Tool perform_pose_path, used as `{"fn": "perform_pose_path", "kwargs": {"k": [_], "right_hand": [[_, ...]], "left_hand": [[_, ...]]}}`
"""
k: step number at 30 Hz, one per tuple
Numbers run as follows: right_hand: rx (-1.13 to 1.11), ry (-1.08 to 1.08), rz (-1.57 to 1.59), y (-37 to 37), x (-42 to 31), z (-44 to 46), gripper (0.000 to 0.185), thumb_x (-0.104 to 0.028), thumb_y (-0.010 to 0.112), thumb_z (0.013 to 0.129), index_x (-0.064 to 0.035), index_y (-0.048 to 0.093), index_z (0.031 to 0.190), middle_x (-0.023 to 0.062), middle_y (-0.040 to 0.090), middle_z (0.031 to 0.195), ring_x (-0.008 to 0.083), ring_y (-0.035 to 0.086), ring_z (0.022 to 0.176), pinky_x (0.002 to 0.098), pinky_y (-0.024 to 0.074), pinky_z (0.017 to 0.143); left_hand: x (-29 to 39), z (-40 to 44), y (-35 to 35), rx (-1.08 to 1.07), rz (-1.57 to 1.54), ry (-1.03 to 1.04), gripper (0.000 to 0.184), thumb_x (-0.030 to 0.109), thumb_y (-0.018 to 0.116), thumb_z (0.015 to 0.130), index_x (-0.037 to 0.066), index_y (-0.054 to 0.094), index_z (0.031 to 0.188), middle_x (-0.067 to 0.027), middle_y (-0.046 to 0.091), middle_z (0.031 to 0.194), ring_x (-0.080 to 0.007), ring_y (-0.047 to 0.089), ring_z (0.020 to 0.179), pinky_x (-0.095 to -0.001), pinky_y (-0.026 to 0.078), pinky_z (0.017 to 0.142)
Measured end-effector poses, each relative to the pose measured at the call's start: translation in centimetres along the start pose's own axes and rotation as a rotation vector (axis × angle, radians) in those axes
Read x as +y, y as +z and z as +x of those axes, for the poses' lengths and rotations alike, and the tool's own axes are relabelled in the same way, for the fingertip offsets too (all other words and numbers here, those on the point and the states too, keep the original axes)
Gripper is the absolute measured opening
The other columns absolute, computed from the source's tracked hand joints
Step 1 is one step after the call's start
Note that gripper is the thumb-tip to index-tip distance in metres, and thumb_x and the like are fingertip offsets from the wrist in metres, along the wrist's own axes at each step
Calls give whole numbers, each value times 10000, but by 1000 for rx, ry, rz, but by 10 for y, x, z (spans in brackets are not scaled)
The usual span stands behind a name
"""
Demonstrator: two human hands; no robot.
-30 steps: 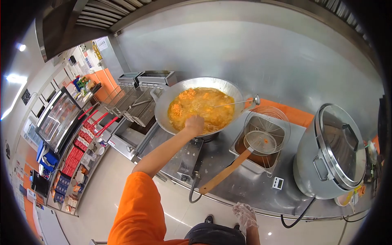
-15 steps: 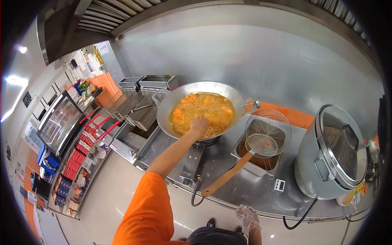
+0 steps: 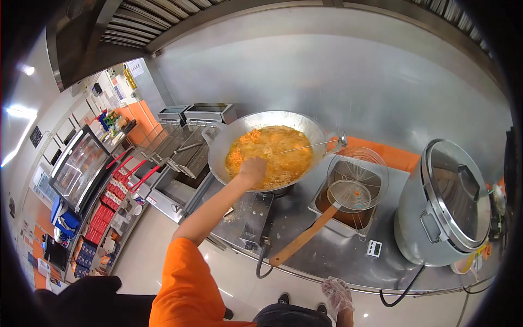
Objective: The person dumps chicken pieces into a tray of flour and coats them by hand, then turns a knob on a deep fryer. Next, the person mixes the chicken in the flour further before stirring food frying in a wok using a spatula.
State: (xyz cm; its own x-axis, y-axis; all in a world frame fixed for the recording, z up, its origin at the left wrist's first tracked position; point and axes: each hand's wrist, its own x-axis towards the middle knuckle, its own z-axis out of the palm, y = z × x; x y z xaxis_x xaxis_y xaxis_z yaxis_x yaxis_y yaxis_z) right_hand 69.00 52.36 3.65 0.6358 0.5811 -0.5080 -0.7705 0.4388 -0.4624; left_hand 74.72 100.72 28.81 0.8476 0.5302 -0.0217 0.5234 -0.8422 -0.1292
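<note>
My left hand (image 3: 253, 169), bare and closed, is over the near-left part of a large metal wok (image 3: 218, 159). Its fingers are curled downward, and whatever they hold is hidden. Bubbling yellow oil (image 3: 289, 166) fills the wok, with orange battered pieces (image 3: 236, 157) along its left side. A dial thermometer (image 3: 342, 140) sits at the right rim, its thin stem reaching over the oil. Down by the counter's front edge is my right hand (image 3: 336, 293) in a clear plastic glove, fingers loosely apart, with nothing visible in it.
Right of the wok, a wooden-handled strainer (image 3: 310, 231) and a wire skimmer (image 3: 364, 158) lie across a metal container (image 3: 340, 228). A small timer (image 3: 373, 248) and a big lidded pot (image 3: 419, 218) stand farther right. Fryer baskets (image 3: 190, 150) are at left. A dark shape (image 3: 98, 302) fills the lower left.
My left hand has shifted left and slightly nearer over the wok. My gloved right hand has moved slightly right. A dark shape has come into view at the lower left.
</note>
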Motion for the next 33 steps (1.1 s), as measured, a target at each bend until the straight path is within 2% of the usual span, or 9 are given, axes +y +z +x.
{"fn": "perform_pose_path", "kwargs": {"k": [6, 10, 13, 15, 18, 19, 25, 28, 33], "right_hand": [[-32, 9, 59, 2, 4, 1, 140, -4, 579, 914, -1, 666, 1024, 176, 703, 982, 295, 704, 872, 429, 593, 804], [-43, -29, 29, 6, 11, -2, 129, -12, 577, 920, -3, 661, 1017, 176, 698, 987, 295, 702, 864, 408, 592, 778], [-38, -54, -20, 1, 14, -4, 121, -21, 580, 921, -9, 654, 1016, 175, 693, 995, 297, 699, 863, 395, 589, 762], [-4, -52, -50, -1, 14, -6, 116, -24, 582, 920, -13, 649, 1015, 176, 688, 999, 298, 696, 865, 392, 588, 754], [6, -71, -23, 0, 17, -7, 129, -27, 585, 916, -11, 635, 1034, 177, 685, 1001, 301, 694, 860, 397, 588, 747], [18, -71, -38, 1, 17, -6, 135, -29, 585, 916, -8, 631, 1041, 177, 685, 998, 305, 693, 861, 403, 586, 751], [127, -80, -49, -6, 29, -10, 160, -44, 592, 916, 1, 611, 1069, 180, 684, 993, 326, 686, 874, 434, 577, 778], [154, -75, -64, -5, 29, -14, 156, -52, 598, 914, -1, 610, 1061, 188, 683, 1004, 332, 685, 880, 446, 574, 786], [143, -95, -41, -6, 29, -11, 170, -68, 612, 908, -3, 609, 1066, 202, 678, 1021, 338, 687, 875, 450, 580, 780]], "left_hand": [[-37, -29, -92, 44, -4, 87, 229, 133, 597, 826, -34, 680, 960, -254, 672, 1001, -381, 663, 964, -453, 536, 836], [-95, -6, -134, 25, -76, 86, 321, 256, 637, 846, -57, 678, 901, -273, 677, 885, -402, 668, 890, -463, 529, 807], [-114, 1, -177, 33, -97, -2, 336, 287, 660, 847, -42, 682, 911, -270, 675, 932, -402, 668, 899, -461, 533, 793], [-137, 35, -163, 95, -29, -14, 280, 253, 662, 842, -15, 693, 914, -252, 679, 959, -394, 673, 909, -455, 542, 793], [-147, 72, -112, 303, 259, 39, 172, 186, 654, 833, 33, 712, 883, -208, 692, 970, -365, 684, 917, -444, 559, 787], [-150, 83, -98, 318, 414, 68, 101, 117, 636, 820, 74, 721, 855, -161, 706, 927, -324, 695, 925, -431, 571, 781], [-166, 106, -63, 266, 562, 241, 118, 106, 623, 825, 95, 721, 890, -113, 704, 936, -278, 699, 905, -388, 574, 740], [-169, 106, -55, 340, 588, 358, 116, 132, 622, 836, 94, 721, 885, -95, 696, 919, -266, 697, 857, -390, 571, 702], [-164, 96, -70, 434, 646, 282, 110, 156, 622, 845, 124, 724, 869, -75, 688, 903, -231, 697, 835, -359, 563, 646]]}}
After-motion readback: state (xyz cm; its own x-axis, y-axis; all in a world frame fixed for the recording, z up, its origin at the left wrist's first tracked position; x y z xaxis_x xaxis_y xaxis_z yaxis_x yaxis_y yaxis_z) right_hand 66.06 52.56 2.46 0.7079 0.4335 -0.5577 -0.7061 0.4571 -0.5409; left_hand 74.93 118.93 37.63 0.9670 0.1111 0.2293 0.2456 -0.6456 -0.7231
